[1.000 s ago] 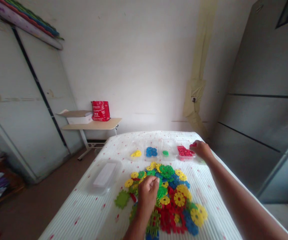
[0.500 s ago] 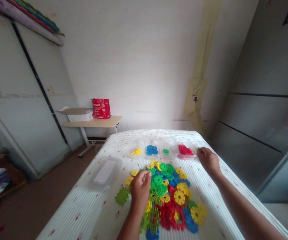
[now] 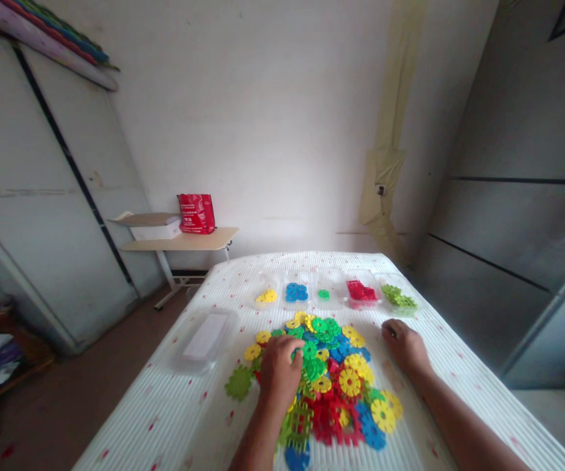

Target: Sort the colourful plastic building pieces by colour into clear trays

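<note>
A heap of flat plastic gear-shaped pieces in yellow, green, blue and red lies on the white striped table cover. My left hand rests on the heap's left side with its fingers curled down among the pieces; what they grip is hidden. My right hand lies on the cover just right of the heap, fingers loosely bent, nothing visible in it. Beyond the heap stands a row of clear trays: yellow pieces, blue pieces, a green piece, red pieces and light green pieces.
A clear lidded box sits left of the heap, and a lone green piece lies beside it. A small side table with a red bag stands by the far wall. A grey cabinet is on the right.
My right hand has drawn back from the red tray to the cover beside the heap, uncovering the light green tray. My left hand has shifted slightly within the heap.
</note>
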`<action>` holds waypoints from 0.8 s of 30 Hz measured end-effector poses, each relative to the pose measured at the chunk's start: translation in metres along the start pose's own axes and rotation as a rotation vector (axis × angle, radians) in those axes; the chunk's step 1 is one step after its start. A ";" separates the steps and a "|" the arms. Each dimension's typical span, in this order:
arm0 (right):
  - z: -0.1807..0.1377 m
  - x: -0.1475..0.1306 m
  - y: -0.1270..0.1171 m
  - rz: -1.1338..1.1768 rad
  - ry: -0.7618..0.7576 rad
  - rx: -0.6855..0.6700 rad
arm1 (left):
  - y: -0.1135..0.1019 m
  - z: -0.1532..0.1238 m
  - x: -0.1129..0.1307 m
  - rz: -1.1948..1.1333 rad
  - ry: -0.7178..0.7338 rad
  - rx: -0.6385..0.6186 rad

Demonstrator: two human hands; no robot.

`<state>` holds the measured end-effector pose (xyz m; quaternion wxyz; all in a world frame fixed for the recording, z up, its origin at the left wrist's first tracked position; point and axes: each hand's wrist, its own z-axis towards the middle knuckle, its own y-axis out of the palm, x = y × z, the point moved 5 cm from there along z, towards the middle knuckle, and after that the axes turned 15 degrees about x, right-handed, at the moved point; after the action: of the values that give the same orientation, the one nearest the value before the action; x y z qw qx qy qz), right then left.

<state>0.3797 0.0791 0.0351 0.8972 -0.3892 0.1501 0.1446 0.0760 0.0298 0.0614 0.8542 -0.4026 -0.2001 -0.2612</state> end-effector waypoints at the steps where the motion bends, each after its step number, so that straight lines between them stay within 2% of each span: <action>1: -0.001 0.000 0.001 0.001 -0.001 -0.006 | 0.000 -0.001 0.003 0.013 0.023 -0.020; 8: -0.002 0.001 0.003 -0.005 0.016 -0.031 | 0.008 -0.007 0.014 0.177 0.075 -0.182; 15: -0.002 0.004 0.005 0.007 0.022 -0.035 | 0.013 -0.010 0.012 0.242 0.080 -0.215; 24: -0.002 0.003 0.003 0.010 0.022 -0.022 | 0.011 -0.011 0.012 0.202 0.084 -0.269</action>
<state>0.3811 0.0805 0.0306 0.8904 -0.4000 0.1603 0.1464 0.0939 0.0240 0.0553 0.8222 -0.5200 -0.0859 -0.2149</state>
